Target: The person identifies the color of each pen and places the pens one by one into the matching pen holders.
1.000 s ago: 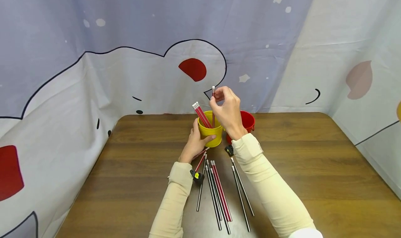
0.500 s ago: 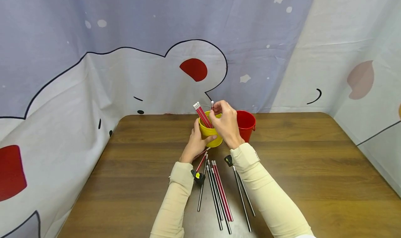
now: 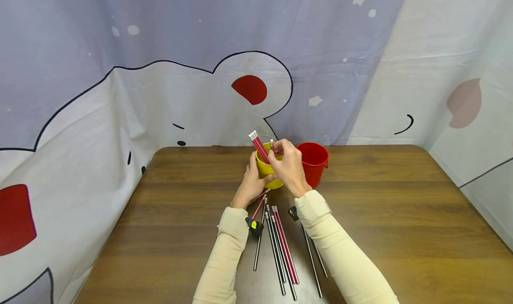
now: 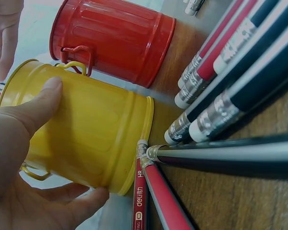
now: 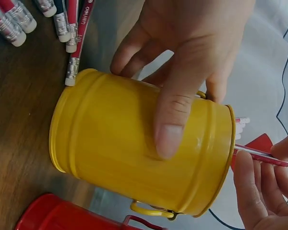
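Observation:
My left hand (image 3: 249, 186) grips a small yellow bucket (image 4: 86, 129) from the left, its thumb laid across the near side. The bucket stands upright on the table and has small side handles. Several red pencils (image 3: 261, 148) lean inside it, white erasers up. Over the rim, my right hand (image 3: 289, 168) pinches another red pencil (image 5: 261, 155) near its eraser end, between thumb and fingers. That pencil's lower part is inside the bucket and hidden.
A red bucket (image 3: 314, 161) stands just right of the yellow one. Between the forearms lie loose black pencils (image 3: 276, 250) and red pencils (image 3: 286, 246). Some pencil ends (image 4: 143, 148) lie against the yellow bucket's base. A printed curtain (image 3: 180, 95) hangs behind the table.
My right hand has moved down with the red pencil, which has sunk deeper into the yellow bucket. More of the red bucket shows. The left hand keeps its grip.

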`<act>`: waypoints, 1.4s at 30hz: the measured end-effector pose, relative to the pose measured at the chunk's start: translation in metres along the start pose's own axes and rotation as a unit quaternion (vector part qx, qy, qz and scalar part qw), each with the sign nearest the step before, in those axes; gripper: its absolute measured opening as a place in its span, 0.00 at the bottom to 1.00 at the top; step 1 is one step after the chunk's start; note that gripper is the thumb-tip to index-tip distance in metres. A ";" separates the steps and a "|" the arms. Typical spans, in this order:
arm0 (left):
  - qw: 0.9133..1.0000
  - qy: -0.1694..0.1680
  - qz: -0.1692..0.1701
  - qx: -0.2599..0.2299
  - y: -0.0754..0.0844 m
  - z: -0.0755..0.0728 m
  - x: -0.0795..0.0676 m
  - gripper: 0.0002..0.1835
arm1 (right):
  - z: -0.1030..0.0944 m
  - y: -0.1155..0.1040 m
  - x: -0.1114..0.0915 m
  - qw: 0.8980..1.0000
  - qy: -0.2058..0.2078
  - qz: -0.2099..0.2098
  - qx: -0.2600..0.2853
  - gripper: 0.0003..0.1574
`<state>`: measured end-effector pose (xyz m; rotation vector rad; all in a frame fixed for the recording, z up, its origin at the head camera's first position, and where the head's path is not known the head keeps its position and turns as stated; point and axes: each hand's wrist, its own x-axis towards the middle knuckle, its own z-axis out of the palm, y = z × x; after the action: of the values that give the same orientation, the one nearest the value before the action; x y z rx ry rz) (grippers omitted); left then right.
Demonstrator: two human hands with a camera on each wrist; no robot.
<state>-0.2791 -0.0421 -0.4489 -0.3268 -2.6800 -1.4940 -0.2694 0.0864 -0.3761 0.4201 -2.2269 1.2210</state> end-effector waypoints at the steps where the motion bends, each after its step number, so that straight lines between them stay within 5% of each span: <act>1: 1.000 0.000 -0.001 0.000 0.000 0.000 0.000 0.53 | 0.000 0.000 -0.001 1.000 -0.001 0.000 0.001 0.06; 16: 1.000 0.005 0.001 0.002 -0.005 0.003 0.000 0.50 | 0.004 0.015 -0.022 1.000 -0.017 -0.001 0.001 0.08; 31: 1.000 -0.005 -0.023 -0.014 -0.004 0.006 -0.005 0.53 | -0.003 0.027 -0.060 0.995 0.073 0.019 0.069 0.02; 38: 0.999 0.000 -0.024 -0.025 -0.003 0.003 -0.004 0.52 | -0.012 0.029 -0.067 0.995 -0.015 0.098 0.026 0.02; 42: 0.999 -0.002 -0.019 -0.029 0.000 0.001 -0.003 0.51 | -0.020 0.028 -0.066 0.984 -0.098 0.150 -0.018 0.03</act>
<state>-0.2765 -0.0415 -0.4503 -0.2848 -2.6641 -1.5868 -0.2249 0.1184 -0.4267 0.2008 -2.5476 1.3365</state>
